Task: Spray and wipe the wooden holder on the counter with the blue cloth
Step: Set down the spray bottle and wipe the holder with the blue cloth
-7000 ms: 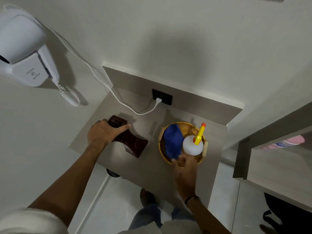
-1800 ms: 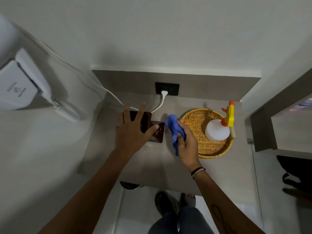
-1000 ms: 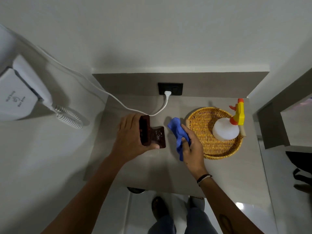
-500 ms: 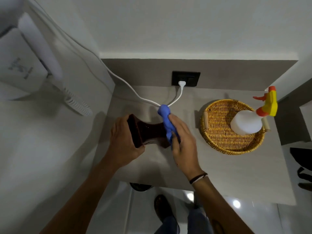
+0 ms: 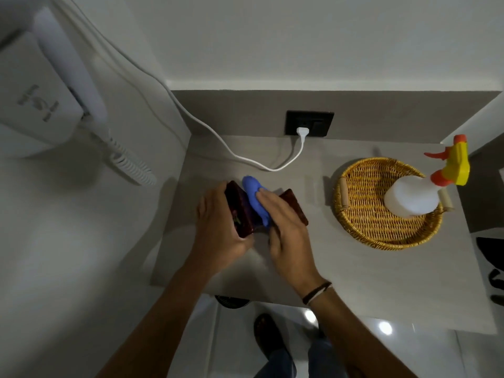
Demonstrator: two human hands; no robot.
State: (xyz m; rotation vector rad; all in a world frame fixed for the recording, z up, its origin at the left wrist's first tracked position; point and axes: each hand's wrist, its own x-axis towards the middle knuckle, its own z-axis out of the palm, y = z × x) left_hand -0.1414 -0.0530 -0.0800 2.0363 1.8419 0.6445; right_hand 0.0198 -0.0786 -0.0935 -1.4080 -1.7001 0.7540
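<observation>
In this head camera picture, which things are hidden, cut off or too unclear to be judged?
All in the head view:
- Wooden holder: its middle is covered by the blue cloth and the right hand; whether it is wet cannot be seen.
- Left hand: its fingertips go behind the holder.
- Hair dryer: cut off by the left edge; its printed mark is blurred.
- Spray bottle: its liquid level is unreadable.

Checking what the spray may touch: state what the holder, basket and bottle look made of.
Holder: dark reddish wood, glossy, probably varnished, judging by its sheen. Basket: woven wicker or rattan, golden, visible weave. Bottle: translucent white plastic, matte, with yellow-and-orange plastic trigger.
</observation>
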